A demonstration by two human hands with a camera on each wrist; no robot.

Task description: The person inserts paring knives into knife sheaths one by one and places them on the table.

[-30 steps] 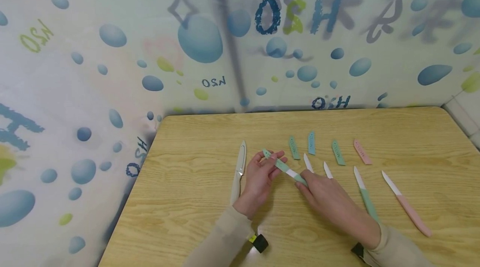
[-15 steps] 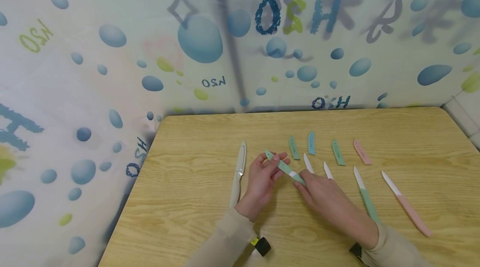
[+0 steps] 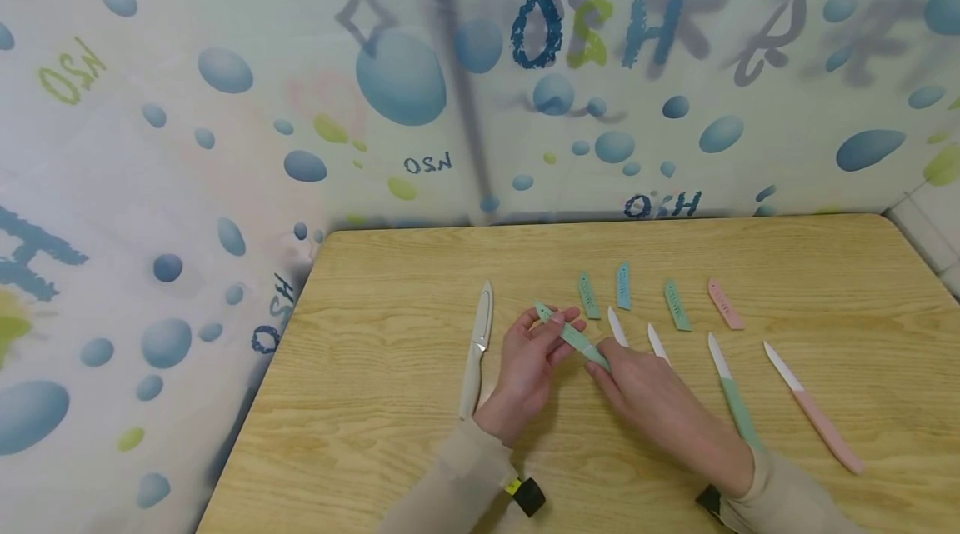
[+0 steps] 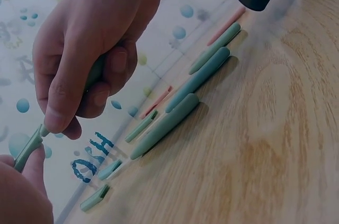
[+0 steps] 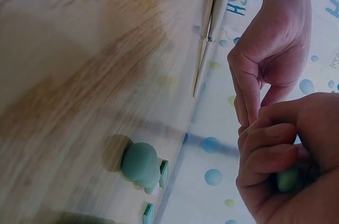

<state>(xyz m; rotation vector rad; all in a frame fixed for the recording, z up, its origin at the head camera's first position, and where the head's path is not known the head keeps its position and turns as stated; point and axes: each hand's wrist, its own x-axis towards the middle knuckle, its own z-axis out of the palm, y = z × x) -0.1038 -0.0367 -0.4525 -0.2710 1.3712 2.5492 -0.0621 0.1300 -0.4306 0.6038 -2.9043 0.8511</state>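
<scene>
Just above the table my left hand [image 3: 525, 363] pinches a pale green blade sheath [image 3: 573, 337] between thumb and fingers. In my right hand [image 3: 645, 384] is a small knife by its green handle [image 4: 95, 73], the fingers curled round it. Its blade lies inside the sheath, and handle and sheath meet nearly end to end in the head view. Most of the handle is hidden by the right hand; its rounded butt [image 5: 287, 179] shows in the right wrist view.
Right of the hands lie a pink-handled knife [image 3: 821, 421], a green-handled knife [image 3: 738, 409] and two more, partly covered. Behind them are a blue sheath [image 3: 623, 286], a pink sheath [image 3: 724, 303] and two green ones. A cream-handled knife [image 3: 472, 367] lies left. Patterned fabric backs the table.
The white stretch of blade between sheath and handle has shrunk until the handle sits at the sheath's mouth. My left hand has shifted slightly right, towards the right hand, which has barely moved.
</scene>
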